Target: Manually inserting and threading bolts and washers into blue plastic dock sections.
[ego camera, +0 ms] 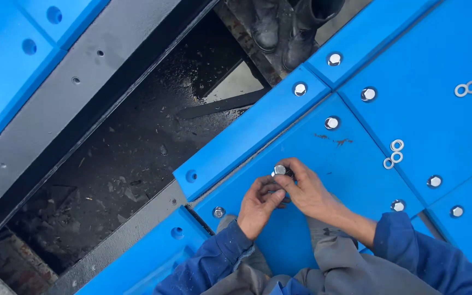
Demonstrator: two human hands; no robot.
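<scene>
Both my hands meet over a blue panel (323,158) at the lower centre. My right hand (308,190) pinches a silver hex bolt (280,170) by its head, thumb and fingers closed around it. My left hand (257,205) reaches in from below with its fingertips at the bolt's underside, where something small is hidden by the fingers. Blue sleeves and grey trousers show at the bottom edge.
Several bolts sit seated in the blue panels, such as one (331,123) above my hands. Loose washers (394,152) lie to the right, more washers (466,88) farther up. A dark open pit (137,158) gapes at left. Another person's black boots (288,27) stand at top.
</scene>
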